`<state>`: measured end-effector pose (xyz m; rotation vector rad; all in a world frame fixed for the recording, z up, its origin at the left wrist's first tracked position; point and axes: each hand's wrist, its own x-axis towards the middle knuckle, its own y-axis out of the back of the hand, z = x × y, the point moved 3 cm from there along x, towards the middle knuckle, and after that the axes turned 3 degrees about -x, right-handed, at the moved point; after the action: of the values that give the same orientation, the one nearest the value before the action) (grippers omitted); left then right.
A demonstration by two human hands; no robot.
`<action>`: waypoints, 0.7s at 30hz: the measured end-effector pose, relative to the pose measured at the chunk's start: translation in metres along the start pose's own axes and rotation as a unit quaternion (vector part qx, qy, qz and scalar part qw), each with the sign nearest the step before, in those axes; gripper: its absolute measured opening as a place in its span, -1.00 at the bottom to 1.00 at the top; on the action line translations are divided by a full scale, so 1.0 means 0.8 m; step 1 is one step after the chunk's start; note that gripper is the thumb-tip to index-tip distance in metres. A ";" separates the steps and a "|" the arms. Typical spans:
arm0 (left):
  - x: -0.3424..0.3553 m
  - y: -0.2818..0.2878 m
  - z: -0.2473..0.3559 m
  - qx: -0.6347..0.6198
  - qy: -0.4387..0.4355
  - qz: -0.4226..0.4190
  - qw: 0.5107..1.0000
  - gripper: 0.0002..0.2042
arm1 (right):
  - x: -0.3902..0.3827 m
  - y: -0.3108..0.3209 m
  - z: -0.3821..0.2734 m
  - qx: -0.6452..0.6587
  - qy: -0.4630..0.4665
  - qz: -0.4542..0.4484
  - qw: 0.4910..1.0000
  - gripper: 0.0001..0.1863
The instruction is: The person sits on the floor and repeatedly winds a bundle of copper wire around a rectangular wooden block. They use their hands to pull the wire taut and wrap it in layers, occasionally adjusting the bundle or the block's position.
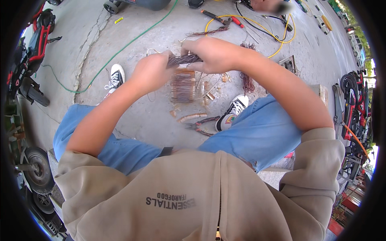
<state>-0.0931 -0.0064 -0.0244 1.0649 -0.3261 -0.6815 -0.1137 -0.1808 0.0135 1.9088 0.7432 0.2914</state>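
Stretched between my two hands is a bundle of thin dark brown wire (184,60). My left hand (152,71) is closed round its left end, and my right hand (215,55) grips the right end with bent fingers. Just below the hands, a block of brownish ridged metal (183,86) lies on the concrete floor, with small tan scraps (210,95) beside it. Another reddish-brown wire bundle (247,80) lies to the right, near my right forearm. A further loose wire bundle (207,31) rests beyond my hands.
Pliers (200,125) lie by my right shoe (233,112). Farther off are a hammer (216,18), a red-handled screwdriver (243,28) and a yellow hose (257,20). A green hose (120,50) crosses the floor at left. Scooters (38,52) stand at the left and right edges.
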 end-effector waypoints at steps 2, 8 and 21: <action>-0.003 0.000 -0.010 -0.075 0.033 0.036 0.996 -0.74 | -0.008 0.003 0.038 0.210 -0.069 0.005 0.975 -0.49; -0.016 0.026 -0.074 -0.438 0.280 0.117 0.846 -0.66 | -0.020 -0.174 0.119 0.527 -0.166 0.038 0.832 -0.58; 0.012 -0.058 -0.069 -0.718 0.225 0.134 0.646 -0.60 | -0.059 0.057 0.038 0.092 -0.020 0.184 0.978 -0.69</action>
<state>-0.0710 0.0112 -0.0914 -0.4058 0.4930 -0.1957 -0.1187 -0.2452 0.0460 2.2199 0.3939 0.4235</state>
